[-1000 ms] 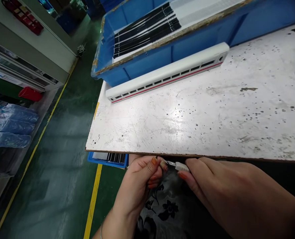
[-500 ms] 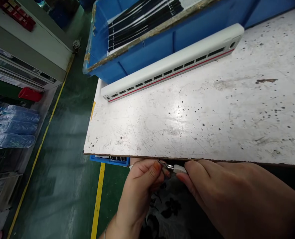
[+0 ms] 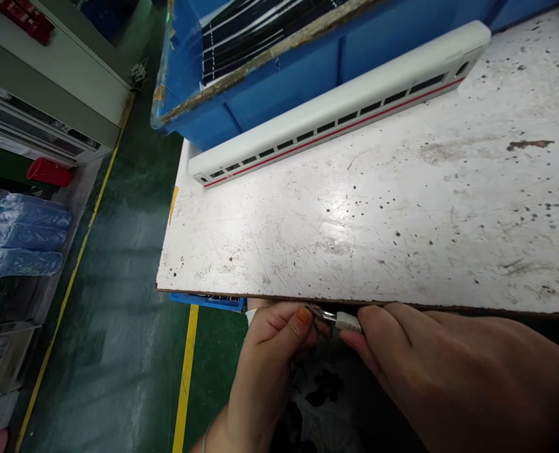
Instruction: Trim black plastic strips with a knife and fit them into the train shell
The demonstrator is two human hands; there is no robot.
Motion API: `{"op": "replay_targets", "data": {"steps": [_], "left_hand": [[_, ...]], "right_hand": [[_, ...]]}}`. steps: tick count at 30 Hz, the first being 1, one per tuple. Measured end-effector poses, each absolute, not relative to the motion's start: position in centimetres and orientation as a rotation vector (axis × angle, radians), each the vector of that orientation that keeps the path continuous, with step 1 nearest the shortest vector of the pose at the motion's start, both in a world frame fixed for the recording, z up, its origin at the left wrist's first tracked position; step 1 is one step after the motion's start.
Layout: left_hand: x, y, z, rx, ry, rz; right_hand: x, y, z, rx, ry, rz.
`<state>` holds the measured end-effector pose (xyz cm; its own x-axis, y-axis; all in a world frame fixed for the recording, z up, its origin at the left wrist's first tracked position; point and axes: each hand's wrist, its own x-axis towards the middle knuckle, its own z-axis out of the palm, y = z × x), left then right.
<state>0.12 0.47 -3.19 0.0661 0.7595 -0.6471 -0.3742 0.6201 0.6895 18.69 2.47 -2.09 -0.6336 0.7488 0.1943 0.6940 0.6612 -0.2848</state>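
Green painted floor (image 3: 114,264) with a yellow line (image 3: 185,377) runs down our left, beside the white-topped counter (image 3: 308,245). Its spattered surface stretches forward from a blue plastic bin (image 3: 279,94) holding black strips (image 3: 246,44). Along the bin lies a white train shell (image 3: 336,119) with a red stripe; nothing we can see joins it yet to the small white connector (image 3: 349,322) held just below the counter's front edge. Our left hand (image 3: 265,362) pinches the connector's metal end between closed fingers (image 3: 301,316), and our right hand (image 3: 425,365) seems to grip its white body, though the edge crowds the view. Both hands have open room below the board.
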Motion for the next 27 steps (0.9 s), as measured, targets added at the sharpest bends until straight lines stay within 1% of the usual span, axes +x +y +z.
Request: {"op": "replay_targets", "data": {"steps": [10, 15, 21, 27], "left_hand": [[0.3, 0.5, -3.1, 0.407, 1.211, 0.894], [0.4, 0.6, -3.0, 0.379, 1.175, 0.916], [0.4, 0.5, -3.0, 0.400, 1.214, 0.905], [0.3, 0.6, -3.0, 0.413, 1.234, 0.914]], "right_hand": [[18.5, 2.1, -1.6, -1.202, -2.594, 0.150], [18.3, 2.0, -1.6, -1.235, -2.584, 0.156], [18.5, 2.9, -1.7, -1.106, -2.625, 0.276], [18.8, 2.9, -1.6, -1.079, -2.653, 0.277]]}}
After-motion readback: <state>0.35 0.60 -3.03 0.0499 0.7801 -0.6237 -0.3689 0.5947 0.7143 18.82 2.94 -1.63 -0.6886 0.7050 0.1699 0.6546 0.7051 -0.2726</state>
